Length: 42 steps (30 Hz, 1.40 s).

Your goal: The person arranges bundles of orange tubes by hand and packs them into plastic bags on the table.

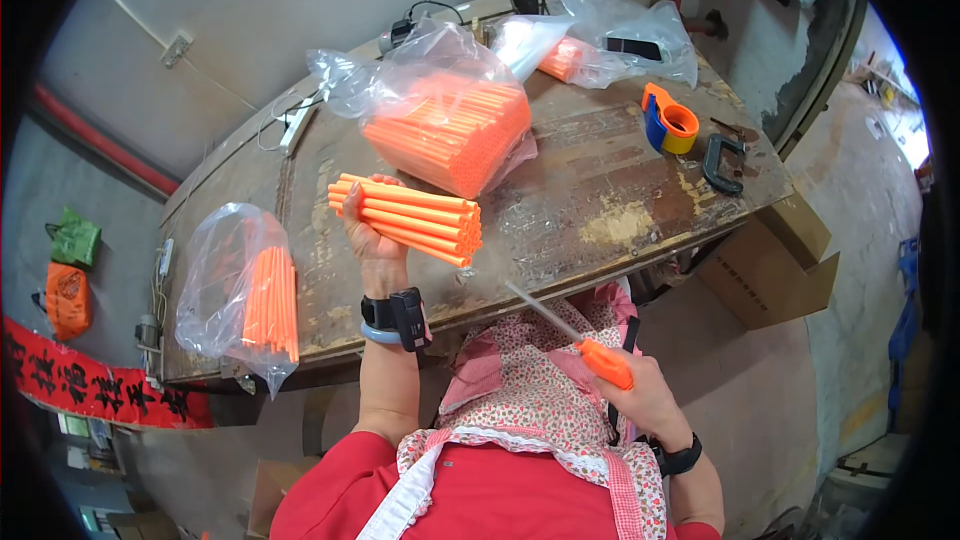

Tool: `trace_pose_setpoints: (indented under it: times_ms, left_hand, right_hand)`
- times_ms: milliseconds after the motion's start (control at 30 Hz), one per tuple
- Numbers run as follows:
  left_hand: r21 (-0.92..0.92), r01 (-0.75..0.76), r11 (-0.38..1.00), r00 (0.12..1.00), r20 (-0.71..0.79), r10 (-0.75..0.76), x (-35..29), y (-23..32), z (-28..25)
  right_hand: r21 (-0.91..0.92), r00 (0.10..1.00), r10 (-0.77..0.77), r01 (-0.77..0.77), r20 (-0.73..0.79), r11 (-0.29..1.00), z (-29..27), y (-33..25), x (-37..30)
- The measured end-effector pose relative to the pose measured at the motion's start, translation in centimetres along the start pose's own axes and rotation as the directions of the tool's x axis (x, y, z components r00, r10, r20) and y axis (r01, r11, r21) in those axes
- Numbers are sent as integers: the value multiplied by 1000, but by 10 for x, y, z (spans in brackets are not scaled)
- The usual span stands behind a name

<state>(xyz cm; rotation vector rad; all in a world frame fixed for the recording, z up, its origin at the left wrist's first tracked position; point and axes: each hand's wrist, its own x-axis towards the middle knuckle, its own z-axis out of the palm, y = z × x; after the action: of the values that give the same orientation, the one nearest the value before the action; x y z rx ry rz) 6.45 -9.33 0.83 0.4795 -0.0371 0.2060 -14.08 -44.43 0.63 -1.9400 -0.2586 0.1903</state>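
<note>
Your left grip is closed around the bundle of orange tubes over the table, apparently keeping them together with one end facing four o'clock, where your right grip clasps the orange-handled tool, leaving its slim metal shaft free.

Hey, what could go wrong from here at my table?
The orange sticks might spill from your left hand; I see no tie around them. The orange-handled tool in your right hand has an exposed metal shaft that could jab something. The leftmost bag partly overhangs the table and could slip.
</note>
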Motion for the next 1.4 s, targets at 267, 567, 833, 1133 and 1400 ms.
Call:
trace_pose_setpoints:
  times_ms: [267,567,833,1133,1400]
  left_hand:
    - [12,-29,999,1000,8,29,-32,36,10]
    - [837,-318,445,944,238,228,-101,22,21]
    - [862,-493,117,845,443,301,-82,-19,-11]
    - [828,-506,242,849,428,309,-74,-26,-26]
    - [846,-495,200,850,423,315,-77,-22,-25]
  right_hand:
    - [-282,966,5,71,257,957,48,78,22]
    - [-136,878,-435,465,199,875,64,-29,123]
    - [120,881,-450,436,145,892,125,-61,196]
    - [160,919,-373,352,130,922,134,-58,203]
    - [123,922,-354,337,157,933,136,-60,203]
